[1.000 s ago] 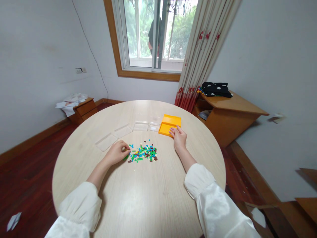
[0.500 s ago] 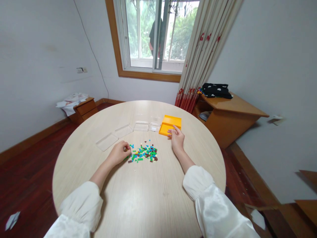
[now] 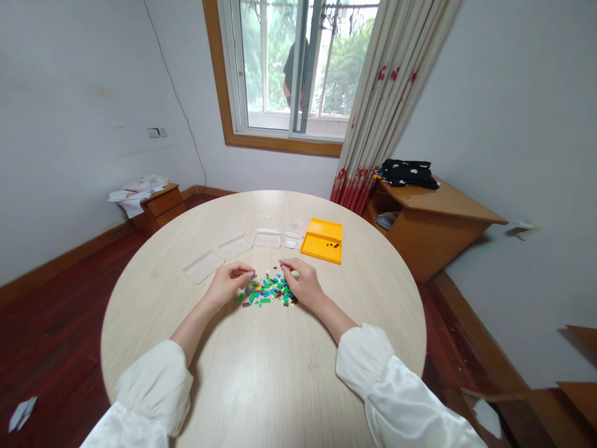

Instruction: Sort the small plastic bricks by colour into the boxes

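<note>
A loose heap of small toy building bricks (image 3: 265, 300) in green, blue, brown, cream and yellow lies on the round table (image 3: 280, 373). Over the heap's left edge is my left hand (image 3: 229, 285), its thumb and fingers pinched together; what is in the pinch is too small to make out. My right hand (image 3: 303, 283) reaches the heap's right side, fingers closed at the tips, and anything between them cannot be made out. Behind it stands an open yellow case (image 3: 321, 255) with a few dark brown bricks (image 3: 336, 245) in its front half.
Several clear plastic boxes, among them a left one (image 3: 201, 267), a tilted one (image 3: 234, 247) and a middle one (image 3: 267, 239), form an arc behind the bricks. A wooden cabinet (image 3: 433, 218) with dark cloth on top stands beyond the table's right edge, near a curtain (image 3: 373, 112).
My right hand has moved left from the yellow case to the brick heap, uncovering the brown bricks in the case. My left hand has shifted slightly up and right, fingertips pinched.
</note>
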`<state>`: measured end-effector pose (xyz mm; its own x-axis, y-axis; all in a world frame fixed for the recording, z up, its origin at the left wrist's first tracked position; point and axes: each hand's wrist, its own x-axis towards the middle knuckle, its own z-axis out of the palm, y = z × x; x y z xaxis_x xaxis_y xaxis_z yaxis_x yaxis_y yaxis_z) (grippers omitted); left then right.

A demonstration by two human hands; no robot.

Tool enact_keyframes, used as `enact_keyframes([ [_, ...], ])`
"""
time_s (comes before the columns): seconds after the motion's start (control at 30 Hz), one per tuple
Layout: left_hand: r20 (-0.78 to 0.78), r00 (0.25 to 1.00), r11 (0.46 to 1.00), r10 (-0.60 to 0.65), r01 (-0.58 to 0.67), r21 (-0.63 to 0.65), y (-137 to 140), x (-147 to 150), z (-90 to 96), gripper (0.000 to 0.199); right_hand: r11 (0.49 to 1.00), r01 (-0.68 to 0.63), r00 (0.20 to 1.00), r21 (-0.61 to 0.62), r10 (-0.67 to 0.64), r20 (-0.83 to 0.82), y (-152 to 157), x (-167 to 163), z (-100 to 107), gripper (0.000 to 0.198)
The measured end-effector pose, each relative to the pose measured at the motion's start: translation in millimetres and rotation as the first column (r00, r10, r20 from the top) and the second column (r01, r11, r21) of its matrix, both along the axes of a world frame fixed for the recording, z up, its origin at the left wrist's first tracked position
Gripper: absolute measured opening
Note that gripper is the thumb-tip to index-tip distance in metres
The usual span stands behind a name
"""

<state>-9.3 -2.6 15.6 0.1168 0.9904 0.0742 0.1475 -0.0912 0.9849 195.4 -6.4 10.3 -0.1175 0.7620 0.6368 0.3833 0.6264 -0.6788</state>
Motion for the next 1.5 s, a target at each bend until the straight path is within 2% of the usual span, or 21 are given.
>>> enact_keyframes([
  [0.1, 0.047, 0.997, 0.997, -0.058, 0.061, -0.048, -5, 5, 1.7, 0.031, 0.988, -0.142, 0.983, 0.057, 0.135, 0.123, -9, -10, 3, 0.022],
  [0.2, 0.073, 0.988, 0.989, -0.137, 0.140, -0.044, -7, 7, 1.3, 0.029, 0.966, -0.248, 0.957, 0.076, 0.232, 0.176, -13, -16, 3, 0.022],
  [0.33, 0.064, 0.977, 0.977, -0.203, 0.206, -0.051, -6, 7, -0.6, 0.028, 0.959, -0.278, 0.947, 0.062, 0.262, 0.185, -13, -16, 0, 0.017],
  [0.6, 0.005, 0.975, 0.973, -0.222, 0.221, -0.071, -7, 9, 1.3, 0.032, 0.972, -0.233, 0.956, 0.024, 0.224, 0.188, -13, -14, -2, 0.011],
  [0.73, 0.020, 0.985, 0.982, -0.169, 0.170, -0.078, -7, 10, 3.3, 0.039, 0.989, -0.151, 0.971, -0.005, 0.149, 0.185, -10, -9, -2, 0.011],
  [0.83, 0.040, 0.994, 0.991, -0.104, 0.107, -0.084, -5, 9, 1.2, 0.042, 0.997, -0.056, 0.992, -0.050, 0.061, 0.112, -1, -3, -6, 0.010],
  [0.97, 0.060, 0.997, 0.992, -0.048, 0.054, -0.111, -4, 8, -2.2, 0.042, 0.978, 0.055, 0.992, -0.201, -0.076, -0.097, 13, 6, -10, 0.007],
  [1.1, 0.043, 0.999, 0.997, -0.018, 0.021, -0.073, -5, 9, -1.5, 0.037, 0.929, 0.096, 0.884, -0.358, -0.245, -0.398, 29, 19, -10, 0.008],
  [1.27, -0.042, 0.999, 1.000, 0.019, -0.019, -0.008, -3, 7, -2.1, 0.033, 0.857, 0.094, 0.678, -0.507, -0.428, -0.597, 44, 41, -11, 0.012],
  [1.37, -0.083, 0.997, 0.999, 0.007, -0.004, 0.037, -1, 6, -6.6, 0.037, 0.839, 0.047, 0.583, -0.542, -0.463, -0.667, 48, 49, -13, 0.016],
  [1.5, -0.050, 0.998, 0.999, -0.043, 0.042, -0.003, 2, 5, -13.6, 0.041, 0.842, -0.003, 0.534, -0.540, -0.455, -0.712, 51, 54, -16, 0.017],
])
